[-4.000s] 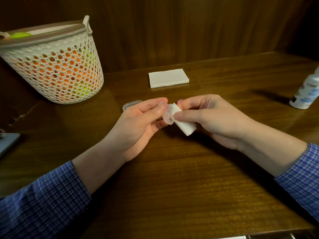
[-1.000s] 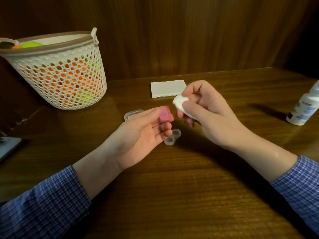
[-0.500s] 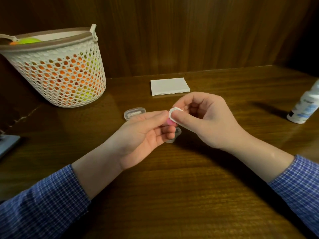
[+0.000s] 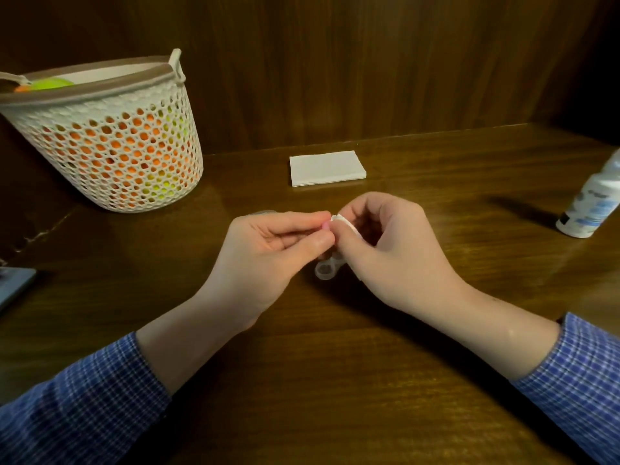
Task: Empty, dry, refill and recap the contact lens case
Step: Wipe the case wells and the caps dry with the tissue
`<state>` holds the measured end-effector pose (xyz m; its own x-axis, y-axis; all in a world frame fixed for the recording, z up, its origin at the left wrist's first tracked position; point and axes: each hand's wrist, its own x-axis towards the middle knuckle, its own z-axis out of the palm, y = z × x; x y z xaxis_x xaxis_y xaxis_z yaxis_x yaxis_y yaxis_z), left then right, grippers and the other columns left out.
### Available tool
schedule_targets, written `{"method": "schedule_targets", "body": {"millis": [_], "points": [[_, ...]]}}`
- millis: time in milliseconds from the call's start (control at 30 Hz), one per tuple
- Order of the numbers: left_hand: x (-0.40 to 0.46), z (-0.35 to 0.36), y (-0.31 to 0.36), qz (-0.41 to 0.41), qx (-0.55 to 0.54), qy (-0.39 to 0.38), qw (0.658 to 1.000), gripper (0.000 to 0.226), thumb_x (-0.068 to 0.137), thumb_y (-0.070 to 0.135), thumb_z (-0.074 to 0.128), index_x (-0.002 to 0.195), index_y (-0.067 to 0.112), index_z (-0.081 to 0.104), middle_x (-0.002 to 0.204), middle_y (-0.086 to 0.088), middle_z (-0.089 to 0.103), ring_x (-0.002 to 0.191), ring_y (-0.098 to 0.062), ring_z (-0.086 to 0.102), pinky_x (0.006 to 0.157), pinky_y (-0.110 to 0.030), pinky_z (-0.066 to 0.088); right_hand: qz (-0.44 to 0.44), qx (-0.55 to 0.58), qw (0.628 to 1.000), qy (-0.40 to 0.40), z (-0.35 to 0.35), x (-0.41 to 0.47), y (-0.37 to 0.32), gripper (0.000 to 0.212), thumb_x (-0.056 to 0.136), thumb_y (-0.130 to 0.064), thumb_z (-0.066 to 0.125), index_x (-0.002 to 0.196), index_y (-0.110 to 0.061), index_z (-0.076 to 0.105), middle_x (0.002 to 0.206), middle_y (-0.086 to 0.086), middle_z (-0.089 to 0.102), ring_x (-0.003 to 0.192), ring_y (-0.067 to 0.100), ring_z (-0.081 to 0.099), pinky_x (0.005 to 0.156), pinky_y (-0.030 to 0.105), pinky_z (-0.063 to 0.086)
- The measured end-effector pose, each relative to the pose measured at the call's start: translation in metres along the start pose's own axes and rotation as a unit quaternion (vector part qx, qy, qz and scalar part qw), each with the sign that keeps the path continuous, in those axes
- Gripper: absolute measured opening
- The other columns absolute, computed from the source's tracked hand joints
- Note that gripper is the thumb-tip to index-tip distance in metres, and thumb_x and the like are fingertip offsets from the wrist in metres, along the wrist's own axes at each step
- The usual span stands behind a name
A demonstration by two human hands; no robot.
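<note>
My left hand [image 4: 268, 253] pinches a small pink cap [image 4: 324, 225] between thumb and fingers, mostly hidden. My right hand [image 4: 389, 250] holds a folded white tissue [image 4: 344, 223] pressed against the cap. The clear contact lens case [image 4: 327, 268] lies on the wooden table [image 4: 318, 380] just below both hands, partly covered by my right thumb. A white solution bottle [image 4: 590, 203] stands at the right edge.
A white mesh basket [image 4: 107, 142] with orange and yellow-green items stands at the back left. A stack of white tissues [image 4: 327, 167] lies behind the hands. A clear lid [image 4: 265, 212] peeks out behind my left hand. A grey flat object [image 4: 13, 286] lies at the left edge.
Four seconds ago the tissue was wiping the clear case. Since then the case was set down, my left hand took the pink cap, and my right hand brought the tissue onto it.
</note>
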<state>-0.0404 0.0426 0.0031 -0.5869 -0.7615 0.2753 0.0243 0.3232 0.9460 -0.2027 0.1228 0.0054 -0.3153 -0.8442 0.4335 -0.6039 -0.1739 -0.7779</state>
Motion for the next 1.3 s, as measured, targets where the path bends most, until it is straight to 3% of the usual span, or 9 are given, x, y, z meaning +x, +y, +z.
{"method": "schedule_targets", "body": {"millis": [133, 233, 400, 533, 733, 867, 1000, 1167, 1300], "points": [[0.007, -0.005, 0.001, -0.127, -0.146, -0.094, 0.976, 0.030, 0.086, 0.020, 0.064, 0.110, 0.010, 0.080, 0.096, -0.005, 0.076, 0.089, -0.013, 0.071, 0.078, -0.027, 0.060, -0.137, -0.097, 0.986, -0.002, -0.006, 0.003, -0.002, 0.005, 0.095, -0.022, 0.070, 0.093, -0.026, 0.067, 0.083, -0.019, 0.061, 0.090, 0.001, 0.061, 0.074, 0.007, 0.048], [0.007, -0.008, 0.003, -0.137, -0.181, -0.120, 0.966, 0.027, 0.088, 0.019, 0.062, 0.106, 0.012, 0.081, 0.094, -0.005, 0.076, 0.086, -0.012, 0.070, 0.074, -0.025, 0.059, -0.174, -0.105, 0.979, 0.001, -0.007, 0.003, -0.001, 0.003, 0.094, -0.019, 0.071, 0.094, -0.021, 0.069, 0.084, -0.017, 0.060, 0.091, 0.003, 0.060, 0.076, 0.006, 0.048], [-0.001, -0.005, 0.006, 0.044, 0.034, -0.029, 0.998, 0.034, 0.083, 0.018, 0.071, 0.116, 0.011, 0.076, 0.107, -0.002, 0.079, 0.103, -0.016, 0.074, 0.088, -0.027, 0.060, -0.057, -0.036, 0.998, -0.002, -0.001, 0.000, -0.005, 0.015, 0.096, -0.029, 0.069, 0.085, -0.037, 0.062, 0.078, -0.021, 0.063, 0.089, -0.007, 0.062, 0.069, 0.004, 0.048], [-0.007, 0.002, 0.010, 0.190, 0.173, 0.021, 0.966, 0.034, 0.085, 0.010, 0.075, 0.119, 0.009, 0.072, 0.111, 0.002, 0.075, 0.103, -0.007, 0.074, 0.084, -0.020, 0.060, 0.001, 0.000, 1.000, -0.006, 0.000, 0.000, -0.007, 0.015, 0.096, -0.036, 0.067, 0.082, -0.035, 0.065, 0.069, -0.014, 0.067, 0.075, -0.003, 0.067, 0.060, 0.008, 0.049], [-0.009, 0.004, 0.011, 0.251, 0.251, 0.047, 0.934, 0.035, 0.085, 0.014, 0.077, 0.119, 0.010, 0.072, 0.114, 0.008, 0.073, 0.103, 0.001, 0.072, 0.081, -0.014, 0.058, 0.014, 0.024, 0.997, -0.066, -0.005, 0.002, -0.004, 0.024, 0.102, -0.036, 0.059, 0.082, -0.026, 0.068, 0.067, -0.003, 0.072, 0.068, 0.009, 0.072, 0.063, 0.019, 0.058], [-0.005, 0.003, 0.013, 0.044, 0.033, 0.017, 0.998, 0.040, 0.084, 0.029, 0.067, 0.122, 0.019, 0.070, 0.113, 0.001, 0.078, 0.104, -0.012, 0.075, 0.082, -0.025, 0.062, -0.046, -0.015, 0.998, -0.049, -0.010, 0.007, 0.000, 0.016, 0.099, -0.036, 0.058, 0.089, -0.027, 0.066, 0.075, -0.010, 0.066, 0.076, 0.009, 0.066, 0.066, 0.027, 0.056], [0.005, 0.003, 0.016, -0.208, -0.138, -0.070, 0.966, 0.039, 0.087, 0.039, 0.059, 0.101, 0.010, 0.080, 0.095, -0.011, 0.077, 0.081, -0.018, 0.073, 0.067, -0.025, 0.060, -0.141, -0.078, 0.985, -0.057, -0.013, 0.009, 0.002, 0.014, 0.100, -0.028, 0.061, 0.091, -0.019, 0.067, 0.081, -0.011, 0.064, 0.077, 0.010, 0.061, 0.065, 0.026, 0.050], [0.009, -0.006, 0.013, -0.238, -0.184, -0.131, 0.945, 0.030, 0.088, 0.035, 0.062, 0.090, 0.011, 0.080, 0.081, -0.004, 0.068, 0.070, -0.009, 0.065, 0.060, -0.021, 0.054, -0.187, -0.098, 0.975, -0.073, -0.013, 0.008, 0.002, 0.011, 0.099, -0.028, 0.062, 0.095, -0.019, 0.067, 0.085, -0.010, 0.063, 0.078, 0.007, 0.060, 0.067, 0.023, 0.050], [0.008, -0.011, 0.009, -0.161, -0.190, -0.142, 0.958, 0.027, 0.090, 0.023, 0.061, 0.101, 0.009, 0.081, 0.092, -0.005, 0.074, 0.082, -0.011, 0.069, 0.073, -0.022, 0.058, -0.155, -0.084, 0.983, -0.051, -0.010, 0.006, 0.000, 0.007, 0.098, -0.027, 0.066, 0.095, -0.021, 0.068, 0.084, -0.014, 0.065, 0.083, 0.006, 0.062, 0.070, 0.019, 0.053]]}}
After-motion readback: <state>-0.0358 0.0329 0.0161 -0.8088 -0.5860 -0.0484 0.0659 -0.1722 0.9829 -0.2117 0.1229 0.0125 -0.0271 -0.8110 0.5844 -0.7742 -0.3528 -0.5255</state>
